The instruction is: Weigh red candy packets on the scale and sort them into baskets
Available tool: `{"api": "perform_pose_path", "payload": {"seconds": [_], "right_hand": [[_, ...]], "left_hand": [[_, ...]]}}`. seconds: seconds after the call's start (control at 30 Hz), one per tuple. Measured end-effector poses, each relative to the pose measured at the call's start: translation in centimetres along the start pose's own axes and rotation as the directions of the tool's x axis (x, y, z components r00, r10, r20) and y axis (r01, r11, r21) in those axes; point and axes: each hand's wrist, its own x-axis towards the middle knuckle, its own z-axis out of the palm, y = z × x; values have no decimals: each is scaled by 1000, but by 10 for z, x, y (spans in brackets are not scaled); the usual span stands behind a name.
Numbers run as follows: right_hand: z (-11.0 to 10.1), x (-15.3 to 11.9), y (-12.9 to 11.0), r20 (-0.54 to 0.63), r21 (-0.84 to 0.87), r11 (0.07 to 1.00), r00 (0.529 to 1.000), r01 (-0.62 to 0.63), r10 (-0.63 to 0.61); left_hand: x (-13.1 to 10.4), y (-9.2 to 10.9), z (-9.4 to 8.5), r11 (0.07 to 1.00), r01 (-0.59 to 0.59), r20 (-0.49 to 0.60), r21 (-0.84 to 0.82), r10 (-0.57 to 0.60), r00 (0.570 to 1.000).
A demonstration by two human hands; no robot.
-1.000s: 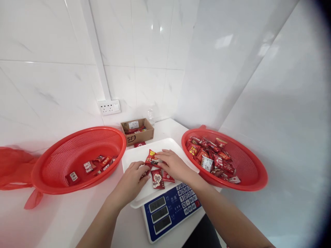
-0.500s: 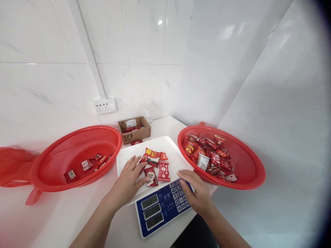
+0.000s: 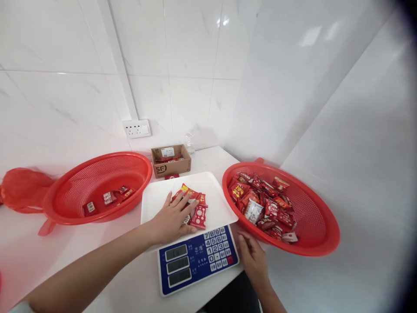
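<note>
there are two hands (image 3: pixel 173 218) (image 3: pixel 253 258), two baskets (image 3: pixel 104 174) (image 3: pixel 312 217), one tray (image 3: pixel 154 198), one scale (image 3: pixel 199 267) and one box (image 3: pixel 176 168).

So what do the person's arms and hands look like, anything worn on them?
The left hand and right hand are ungloved human hands, with no rings or watch visible. Both forearms are bare. A pale edge, perhaps a sleeve, shows at the picture's lower left.

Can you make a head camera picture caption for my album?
Left hand spread over red packets on a white tray, between the left red basket and the right red basket.
</note>
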Motion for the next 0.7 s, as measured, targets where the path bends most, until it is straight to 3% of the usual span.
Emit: {"api": "perform_pose_path", "payload": {"seconds": [0.2,0.43,0.5,0.6,0.7], "right_hand": [[-1,13,-8,169,58,998,986,-27,17],[-5,23,-5,176,-2,1000,984,19,-19],[-5,22,-1,168,-14,1000,986,1,1],[-5,20,5,168,-23,999,985,-34,37],[-6,18,10,192,-18,999,981,-27,30]], "left_hand": [[28,14,-2,1000,-9,-8,2,9,1000],[36,11,5,998,-55,-16,-12,55,998],[29,1,-2,999,-37,-53,7,38,998],[7,-30,-17,991,116,-148,74,-104,984],[-35,-74,-29,920,376,-248,105,-342,906]]}}
